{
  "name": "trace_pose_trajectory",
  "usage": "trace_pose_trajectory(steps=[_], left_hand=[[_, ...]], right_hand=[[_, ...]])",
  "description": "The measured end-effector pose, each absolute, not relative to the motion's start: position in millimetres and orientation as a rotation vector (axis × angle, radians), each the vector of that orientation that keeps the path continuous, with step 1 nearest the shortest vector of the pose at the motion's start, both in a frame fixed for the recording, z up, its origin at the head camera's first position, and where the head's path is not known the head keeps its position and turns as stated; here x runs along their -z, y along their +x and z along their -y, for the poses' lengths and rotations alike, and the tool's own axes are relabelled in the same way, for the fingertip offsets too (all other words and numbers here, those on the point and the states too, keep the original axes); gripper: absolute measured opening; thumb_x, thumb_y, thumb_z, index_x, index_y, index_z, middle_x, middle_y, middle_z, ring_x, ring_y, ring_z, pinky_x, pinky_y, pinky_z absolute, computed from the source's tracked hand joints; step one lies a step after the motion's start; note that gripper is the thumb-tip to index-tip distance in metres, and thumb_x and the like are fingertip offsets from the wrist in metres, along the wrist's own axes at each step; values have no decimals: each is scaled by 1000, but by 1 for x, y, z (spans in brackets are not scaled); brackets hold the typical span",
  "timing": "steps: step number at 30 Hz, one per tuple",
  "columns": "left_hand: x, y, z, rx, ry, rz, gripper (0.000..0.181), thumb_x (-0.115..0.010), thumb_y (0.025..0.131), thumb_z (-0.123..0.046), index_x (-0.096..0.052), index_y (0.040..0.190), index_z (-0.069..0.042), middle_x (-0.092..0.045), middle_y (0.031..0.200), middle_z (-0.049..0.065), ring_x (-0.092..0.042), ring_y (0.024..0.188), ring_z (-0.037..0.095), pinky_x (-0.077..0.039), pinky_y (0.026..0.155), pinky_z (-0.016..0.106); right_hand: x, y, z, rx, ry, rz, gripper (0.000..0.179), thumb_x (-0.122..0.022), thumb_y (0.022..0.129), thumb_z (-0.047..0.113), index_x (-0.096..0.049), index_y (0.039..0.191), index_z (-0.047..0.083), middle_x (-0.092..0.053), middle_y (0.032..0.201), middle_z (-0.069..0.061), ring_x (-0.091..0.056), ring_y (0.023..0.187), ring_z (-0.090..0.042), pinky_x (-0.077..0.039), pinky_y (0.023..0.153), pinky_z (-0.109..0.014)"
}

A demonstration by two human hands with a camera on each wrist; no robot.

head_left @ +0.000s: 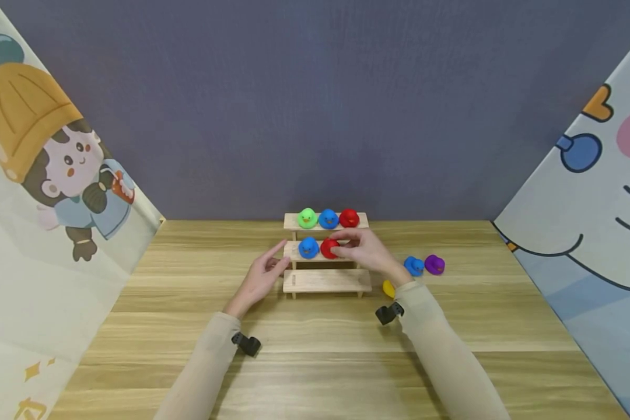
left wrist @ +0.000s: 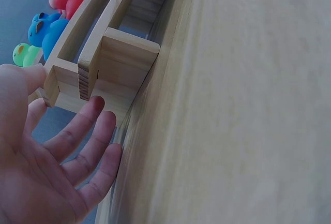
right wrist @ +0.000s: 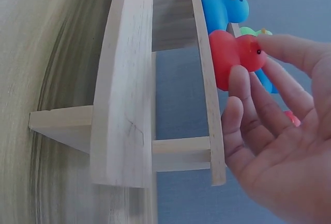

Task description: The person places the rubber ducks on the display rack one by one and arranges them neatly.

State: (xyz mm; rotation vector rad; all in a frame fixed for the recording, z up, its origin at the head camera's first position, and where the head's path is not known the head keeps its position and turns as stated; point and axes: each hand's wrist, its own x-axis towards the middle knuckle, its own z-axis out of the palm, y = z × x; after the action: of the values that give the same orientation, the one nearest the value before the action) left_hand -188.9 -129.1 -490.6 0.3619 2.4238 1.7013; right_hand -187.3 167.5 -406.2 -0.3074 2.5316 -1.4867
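Note:
A three-tier wooden stand (head_left: 327,281) sits on the table. My right hand (head_left: 364,249) pinches a red rubber duck (head_left: 329,248) at the middle shelf, thumb and fingers around it; in the right wrist view this red duck (right wrist: 226,61) touches the shelf. Beside it on the left is a blue rubber duck (head_left: 308,248). Green (head_left: 307,218), blue (head_left: 328,219) and red (head_left: 349,218) ducks line the top shelf. At the stand's left end, my left hand (head_left: 259,277) holds the middle shelf between thumb and index finger; its other fingers (left wrist: 90,154) hang loose.
Right of the stand, a blue duck (head_left: 413,266) and a purple duck (head_left: 434,265) lie on the wood-grain table (head_left: 315,344). A yellow thing (head_left: 388,289) is partly hidden by my right wrist. A dark wall (head_left: 315,105) rises behind the stand; printed panels flank the table.

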Motion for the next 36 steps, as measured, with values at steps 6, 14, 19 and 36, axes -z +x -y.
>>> trace_pose_trajectory(steps=[6,14,19,36], left_hand=[[489,-188,129,-1710,364,-2414,58,-58,112,-36,-41,166,-22,-76,125,20,-72,102,28,-58,85,37],[488,-187,128,-1725,354,-2401,59,-58,112,-33,-40,166,-20,-75,127,24,-72,107,32,-60,92,48],[489,-188,128,-1713,345,-2422,58,-58,112,-34,-41,165,-20,-76,124,22,-72,104,31,-60,90,45],[489,-187,129,-1709,351,-2417,59,-58,111,-38,-41,166,-22,-76,124,21,-72,105,29,-59,88,39]], right_hand=[[408,-185,-171,1548,-288,-2513,38,-78,97,20,-73,134,9,-74,133,-13,-76,110,-26,-64,90,-36],[410,-177,-183,1549,-356,-2533,39,-76,99,20,-72,134,5,-72,135,-17,-76,107,-30,-63,92,-54],[410,-174,-190,1539,-343,-2559,39,-76,99,22,-72,134,5,-69,141,-15,-76,108,-29,-63,93,-52],[421,-158,-220,1571,-276,-2659,36,-77,100,24,-74,130,4,-76,128,-13,-70,100,-20,-57,85,-24]])
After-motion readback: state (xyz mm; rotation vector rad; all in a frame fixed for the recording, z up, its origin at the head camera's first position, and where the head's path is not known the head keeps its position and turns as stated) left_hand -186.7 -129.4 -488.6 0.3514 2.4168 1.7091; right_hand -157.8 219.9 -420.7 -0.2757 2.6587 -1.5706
